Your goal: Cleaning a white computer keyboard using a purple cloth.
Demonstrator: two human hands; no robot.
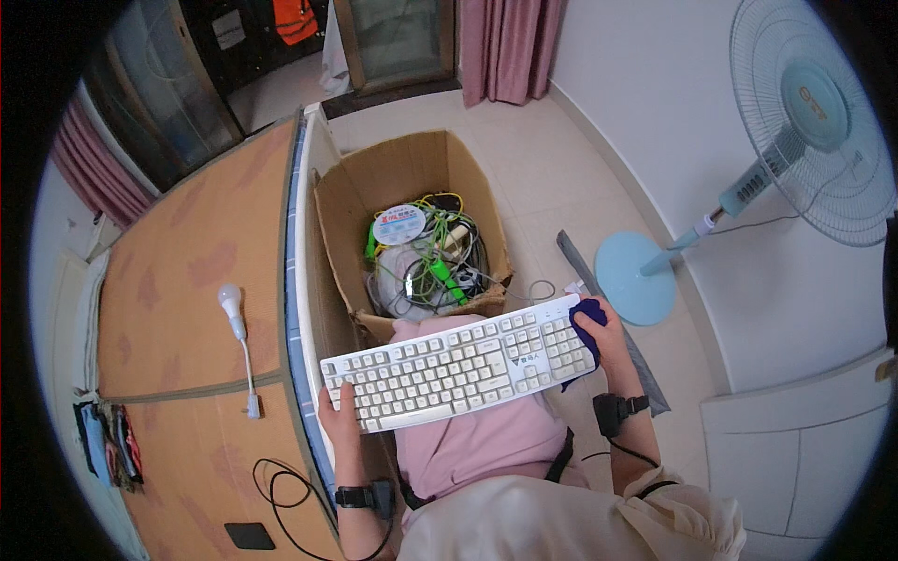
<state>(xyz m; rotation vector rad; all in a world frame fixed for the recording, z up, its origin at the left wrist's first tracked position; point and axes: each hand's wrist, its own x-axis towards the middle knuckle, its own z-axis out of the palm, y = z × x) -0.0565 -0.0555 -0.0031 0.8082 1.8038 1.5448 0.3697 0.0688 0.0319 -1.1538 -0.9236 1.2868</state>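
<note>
A white computer keyboard (456,372) lies slanted across the person's lap, its right end higher in the picture. My left hand (341,414) grips its left end, with the thumb on top of the keys. At the other end, my right hand (602,329) holds both the keyboard and a dark blue cloth (588,329), which is wrapped over the edge. Just beyond the keyboard stands an open cardboard box (393,165) with tangled green, yellow and grey cables (449,238), a round white labelled disc (399,224) and clear plastic inside.
On the mat-covered bed (189,336) at left lie a light bulb on a cord (230,301), a black flat object (250,536) and a black cable (280,505). A light blue standing fan (635,277) and a grey strip (631,343) are at right. Pink curtains (508,49) hang ahead.
</note>
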